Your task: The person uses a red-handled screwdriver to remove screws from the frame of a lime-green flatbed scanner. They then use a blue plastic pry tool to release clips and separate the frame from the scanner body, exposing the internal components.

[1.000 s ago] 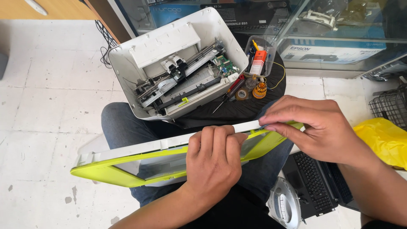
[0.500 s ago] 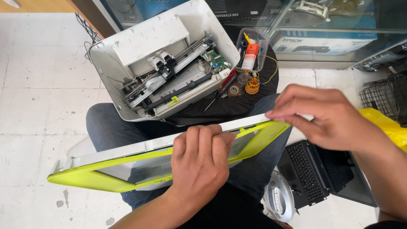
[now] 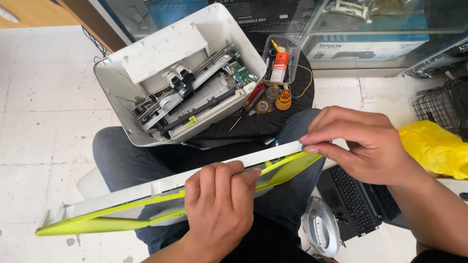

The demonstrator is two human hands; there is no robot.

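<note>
The left hand clamps the long white-and-lime plastic panel mid-length (fingers curled over its top edge); the right hand pinches its far end.

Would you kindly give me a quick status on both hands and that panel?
Left hand gripping lime-green panel mid-length. Right hand pinching its far end. Opened printer sits beyond, apart. Nothing in the way.

Blue jeans, bare forearms
</note>
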